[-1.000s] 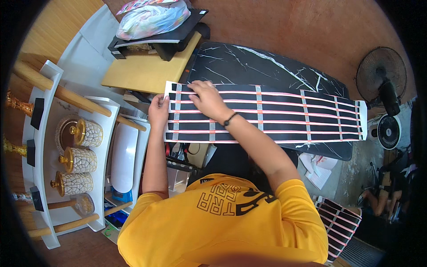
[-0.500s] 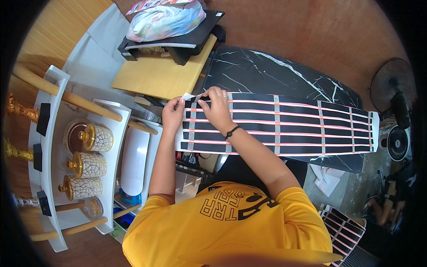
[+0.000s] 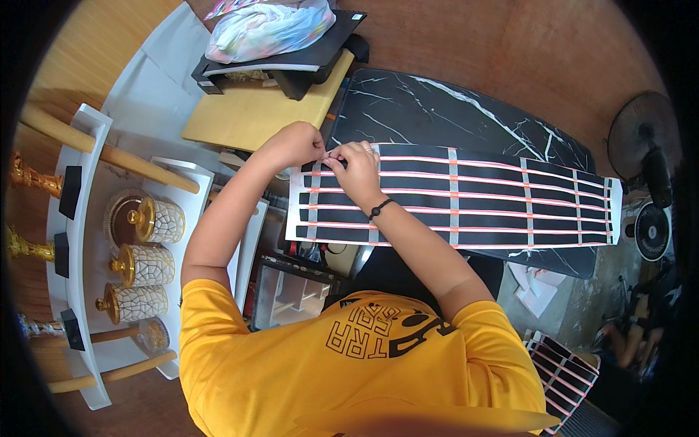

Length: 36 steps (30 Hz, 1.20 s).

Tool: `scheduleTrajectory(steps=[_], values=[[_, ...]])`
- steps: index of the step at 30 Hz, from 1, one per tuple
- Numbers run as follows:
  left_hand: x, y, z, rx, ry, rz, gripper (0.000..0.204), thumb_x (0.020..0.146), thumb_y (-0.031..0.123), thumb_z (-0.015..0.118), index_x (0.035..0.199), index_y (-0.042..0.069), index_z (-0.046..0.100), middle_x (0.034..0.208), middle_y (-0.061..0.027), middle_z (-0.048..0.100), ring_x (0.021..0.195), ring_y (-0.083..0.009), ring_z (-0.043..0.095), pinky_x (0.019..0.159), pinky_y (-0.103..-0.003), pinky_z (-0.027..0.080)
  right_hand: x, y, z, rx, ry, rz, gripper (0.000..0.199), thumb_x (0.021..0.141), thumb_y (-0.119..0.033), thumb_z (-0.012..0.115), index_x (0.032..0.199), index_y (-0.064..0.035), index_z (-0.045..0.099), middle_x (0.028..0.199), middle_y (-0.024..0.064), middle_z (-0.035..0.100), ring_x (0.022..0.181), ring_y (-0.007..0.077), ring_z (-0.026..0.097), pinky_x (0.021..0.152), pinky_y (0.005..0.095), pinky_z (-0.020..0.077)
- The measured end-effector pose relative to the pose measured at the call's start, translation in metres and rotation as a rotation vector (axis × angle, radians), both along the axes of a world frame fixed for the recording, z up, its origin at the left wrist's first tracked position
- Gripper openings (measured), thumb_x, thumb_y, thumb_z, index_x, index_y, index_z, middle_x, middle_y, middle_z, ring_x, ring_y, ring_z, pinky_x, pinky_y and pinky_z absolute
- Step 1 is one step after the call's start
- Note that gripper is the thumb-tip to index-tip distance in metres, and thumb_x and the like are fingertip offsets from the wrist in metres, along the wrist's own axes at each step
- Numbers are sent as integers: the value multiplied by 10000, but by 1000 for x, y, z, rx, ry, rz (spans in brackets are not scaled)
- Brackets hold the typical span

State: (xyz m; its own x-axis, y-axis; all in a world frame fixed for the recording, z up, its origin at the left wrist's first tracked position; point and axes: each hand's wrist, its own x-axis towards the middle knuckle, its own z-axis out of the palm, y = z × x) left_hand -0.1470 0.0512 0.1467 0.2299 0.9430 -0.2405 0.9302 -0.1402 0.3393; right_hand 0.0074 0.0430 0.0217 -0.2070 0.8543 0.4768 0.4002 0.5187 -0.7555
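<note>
A long black sheet [image 3: 415, 189] lies lengthwise in front of me, crossed by white-and-pink strips [image 3: 495, 183] and grey cross bands [image 3: 453, 204]. White margins edge its two ends. Over the far left corner, my left hand [image 3: 297, 146] bends in at the wrist with its fingertips pinched together. My right hand [image 3: 354, 167] rests on the sheet beside it, thumb and fingers also pinched, almost touching the left fingertips. What the fingertips hold is too small to make out; it is close to the end of the farthest strip.
Beneath the sheet is a black marbled table [image 3: 451, 109]. A yellowish board [image 3: 255, 120] and a black stand with a plastic bag [image 3: 269, 33] are at the far left. White shelves with gold-lidded jars [image 3: 162, 221] stand left; fans [image 3: 641, 146] stand right. Another striped sheet [image 3: 564, 379] lies lower right.
My left hand has let go of the sheet's white corner and moved up and right to my right fingertips, its elbow swinging outward. The lifted corner now lies lower.
</note>
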Motion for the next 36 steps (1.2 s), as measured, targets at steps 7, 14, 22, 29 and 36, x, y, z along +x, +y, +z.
scheduleTrajectory(steps=[7, 14, 22, 29, 36], values=[[-1, 19, -6, -142, 44, 8, 184, 728, 185, 743, 836, 38, 764, 706, -120, 701, 642, -218, 651, 665, -355, 518, 3, -1, -1, 81, 36, 26, 107, 747, -242, 785, 777, -143, 756, 850, 0, 644, 937, 246, 551, 794, 425, 360], [9, 20, -4, -234, 126, -19, 209, 696, 202, 750, 787, 14, 735, 668, -123, 679, 623, -226, 641, 630, -352, 509, 3, 0, -4, 162, 110, 116, 79, 717, -163, 787, 754, -108, 744, 826, 33, 623, 911, 270, 549, 809, 429, 403], [15, 17, -13, -167, 283, -95, 237, 678, 211, 750, 792, 6, 720, 711, -180, 681, 689, -311, 662, 681, -385, 518, 3, 2, -9, 234, 137, 151, 36, 713, -52, 725, 716, -49, 689, 818, 80, 617, 860, 311, 552, 819, 419, 431], [11, 17, -21, -159, 267, -81, 273, 692, 243, 744, 830, 9, 724, 740, -199, 679, 712, -330, 664, 696, -392, 519, 4, 1, -5, 273, 126, 156, 45, 714, -32, 708, 704, -37, 664, 818, 92, 608, 847, 315, 542, 816, 420, 432], [2, 23, -26, -236, 156, 20, 258, 726, 245, 719, 814, 2, 724, 686, -154, 674, 661, -245, 650, 665, -367, 513, 6, -2, -4, 321, 129, 153, 72, 717, -61, 729, 702, -44, 662, 828, 87, 596, 850, 318, 529, 786, 423, 436]])
